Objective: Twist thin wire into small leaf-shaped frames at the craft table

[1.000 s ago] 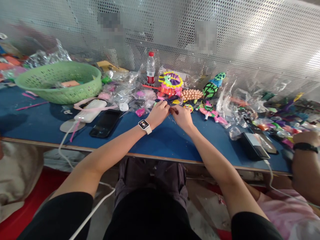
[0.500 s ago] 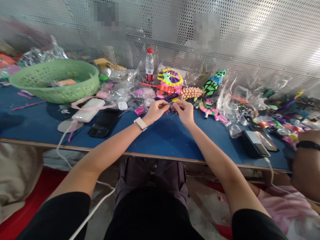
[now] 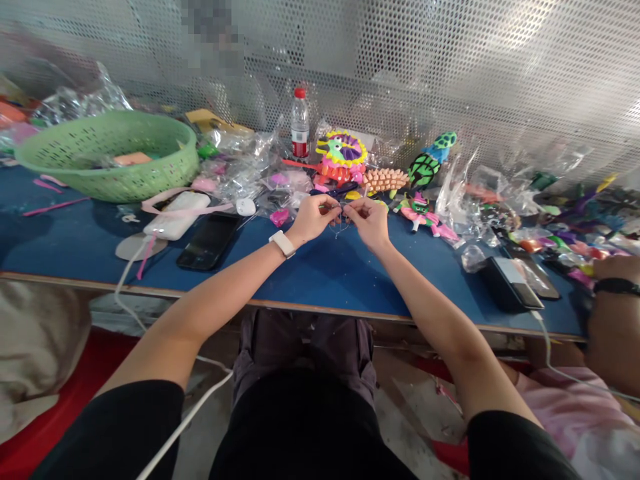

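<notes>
Over the blue table, my left hand (image 3: 319,217) and my right hand (image 3: 369,219) meet with their fingertips almost touching. Both are closed in a pinch on a thin strand (image 3: 338,233), whose loose loop hangs just below the fingers. Whether it is wire or thread I cannot tell. A pink heart-shaped piece (image 3: 279,217) lies left of my left hand. Just beyond my fingers are a peach knobbly clay piece (image 3: 385,180) and a clay figure with a yellow scalloped edge (image 3: 345,150). A pink and green clay figure (image 3: 419,210) lies right of my right hand.
A green basket (image 3: 120,190) stands at the left, near a white power bank (image 3: 177,217) and a black phone (image 3: 210,241). A red-capped bottle (image 3: 300,127) stands by the perforated metal wall. A black device (image 3: 510,287) and another person's arm (image 3: 617,313) are at the right.
Both hands stay pinched together in nearly the same place. The strand's loop under the fingers has shifted slightly, and the camera view has tilted a little.
</notes>
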{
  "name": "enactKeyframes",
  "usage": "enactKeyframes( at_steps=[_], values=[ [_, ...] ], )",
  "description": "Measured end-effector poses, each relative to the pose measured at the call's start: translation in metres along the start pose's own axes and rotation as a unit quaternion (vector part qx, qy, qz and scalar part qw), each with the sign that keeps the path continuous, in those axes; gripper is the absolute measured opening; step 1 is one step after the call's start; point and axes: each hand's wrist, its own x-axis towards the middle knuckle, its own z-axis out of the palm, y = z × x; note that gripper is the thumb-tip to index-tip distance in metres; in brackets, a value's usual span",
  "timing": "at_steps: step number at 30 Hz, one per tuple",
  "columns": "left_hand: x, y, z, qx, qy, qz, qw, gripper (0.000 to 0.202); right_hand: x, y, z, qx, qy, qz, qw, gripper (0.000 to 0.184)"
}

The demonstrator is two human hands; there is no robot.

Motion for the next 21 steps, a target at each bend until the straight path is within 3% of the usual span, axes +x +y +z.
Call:
enactKeyframes(
  at_steps=[6,11,15,21],
  values=[
    [-0.001,0.003,0.001,-0.041,-0.014,-0.008,0.999,0.029,-0.003,0.0,0.0,0.009,0.031,-0.037,0.999,0.026],
    [-0.005,0.0,0.005,-0.075,-0.064,-0.051,0.994,0.037,0.001,0.005,-0.003,0.006,0.047,-0.026,0.999,0.025],
    [-0.009,0.0,0.009,-0.084,-0.084,-0.074,0.99,0.036,0.002,0.008,-0.004,-0.016,0.042,-0.023,0.999,0.028],
    [-0.007,-0.002,0.014,-0.039,-0.086,-0.048,0.994,0.03,0.001,0.007,-0.002,-0.029,0.041,-0.049,0.998,0.024]
  ],
)
